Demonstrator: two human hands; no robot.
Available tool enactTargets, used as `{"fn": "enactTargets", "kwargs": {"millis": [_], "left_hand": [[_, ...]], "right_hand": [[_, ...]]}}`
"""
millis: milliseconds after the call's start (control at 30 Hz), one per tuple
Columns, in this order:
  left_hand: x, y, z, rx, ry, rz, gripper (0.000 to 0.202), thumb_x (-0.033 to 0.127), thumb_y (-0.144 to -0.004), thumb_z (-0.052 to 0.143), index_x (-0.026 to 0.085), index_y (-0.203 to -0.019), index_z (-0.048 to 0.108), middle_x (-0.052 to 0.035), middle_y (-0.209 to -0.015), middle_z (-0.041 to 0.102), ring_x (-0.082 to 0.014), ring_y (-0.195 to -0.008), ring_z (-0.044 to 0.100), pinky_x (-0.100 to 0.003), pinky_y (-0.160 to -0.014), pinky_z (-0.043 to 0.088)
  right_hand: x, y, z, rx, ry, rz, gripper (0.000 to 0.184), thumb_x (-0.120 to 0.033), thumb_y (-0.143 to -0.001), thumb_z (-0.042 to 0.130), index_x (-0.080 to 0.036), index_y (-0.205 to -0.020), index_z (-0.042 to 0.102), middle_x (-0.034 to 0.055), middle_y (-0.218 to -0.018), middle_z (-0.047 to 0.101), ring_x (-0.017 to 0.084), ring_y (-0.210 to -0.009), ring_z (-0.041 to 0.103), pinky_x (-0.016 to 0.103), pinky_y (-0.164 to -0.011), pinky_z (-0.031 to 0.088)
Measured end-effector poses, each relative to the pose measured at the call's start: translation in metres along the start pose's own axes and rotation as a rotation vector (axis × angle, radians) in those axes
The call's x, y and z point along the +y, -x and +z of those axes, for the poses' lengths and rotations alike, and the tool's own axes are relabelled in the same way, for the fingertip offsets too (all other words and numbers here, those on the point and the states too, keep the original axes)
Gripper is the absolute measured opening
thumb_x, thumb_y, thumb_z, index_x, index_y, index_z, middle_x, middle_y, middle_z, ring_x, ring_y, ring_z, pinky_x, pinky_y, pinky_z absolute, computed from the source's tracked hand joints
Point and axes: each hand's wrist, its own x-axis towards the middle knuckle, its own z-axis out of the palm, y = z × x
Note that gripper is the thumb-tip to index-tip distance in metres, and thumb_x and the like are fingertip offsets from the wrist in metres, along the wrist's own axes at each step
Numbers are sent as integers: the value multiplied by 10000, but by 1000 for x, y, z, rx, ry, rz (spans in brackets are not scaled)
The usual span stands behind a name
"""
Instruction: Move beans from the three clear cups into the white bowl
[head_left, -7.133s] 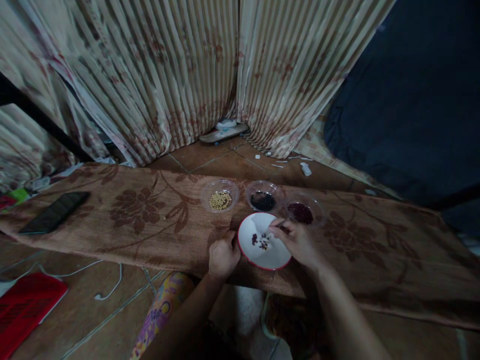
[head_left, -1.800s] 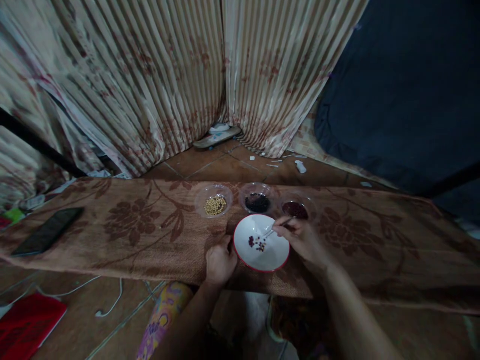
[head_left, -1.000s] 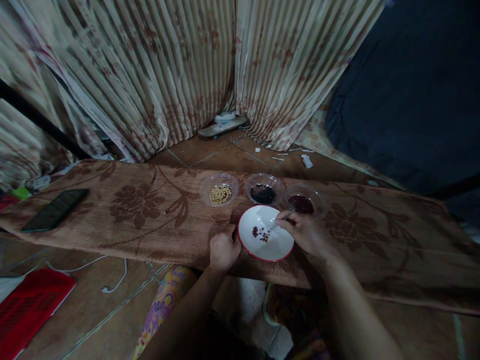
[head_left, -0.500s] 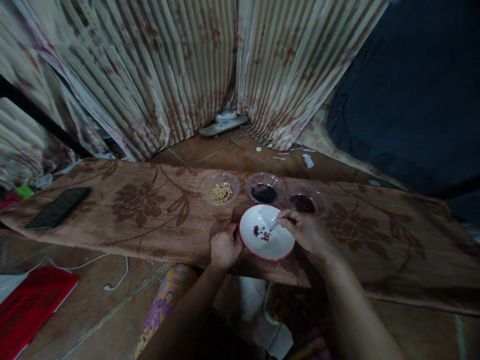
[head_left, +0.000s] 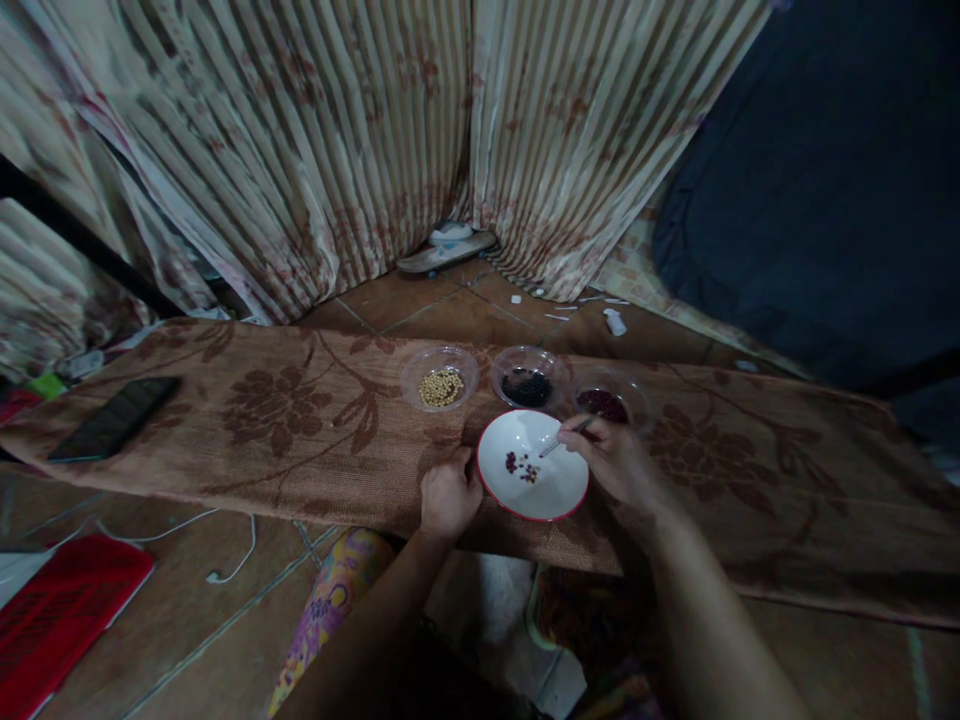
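Note:
A white bowl (head_left: 499,440) with a red rim stands at the front edge of the cloth-covered bench. Several dark red and pale beans (head_left: 523,467) lie in it. My left hand (head_left: 451,494) is closed at the bowl's left rim, its thumb side against the edge; the fingertips are partly hidden. In my right hand (head_left: 611,458), thin metal tweezers (head_left: 555,443) are pinched, their tips low inside the bowl just above the beans. Behind the bowl are clear plastic bowls of yellow soybeans (head_left: 441,387), black beans (head_left: 527,387) and red beans (head_left: 602,405).
A dark phone (head_left: 116,418) lies on the left of the brown floral cloth (head_left: 360,455). On the floor are a red basket-like object (head_left: 75,605), a white cable (head_left: 234,575) and a skateboard (head_left: 448,252) by the striped curtains (head_left: 360,130).
My right hand has moved slightly to the right with the tweezers, and their tips sit a little farther from the beans. My left hand stays at the bowl's rim.

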Motion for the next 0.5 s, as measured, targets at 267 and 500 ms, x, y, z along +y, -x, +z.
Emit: {"fn": "enactTargets", "kwargs": {"millis": [267,500], "left_hand": [[-5,-2,5,43,18,42,243,323,-850,430,247,-987,615,-18,-834,694,-143,-779,626,-218,-667,366],[-7,-3,8,55,-4,28,219,306,-836,447,241,-960,615,-23,-808,692,-150,-755,627,-226,-641,351]], "right_hand": [[-2,1,-20,528,-367,47,201,-368,-749,645,-171,-782,627,12,-713,624,140,-635,588,259,-589,469],[12,-4,-46,925,-179,85,254,-383,-726,657,-133,-737,620,36,-669,619,144,-603,565,276,-571,459]]}}
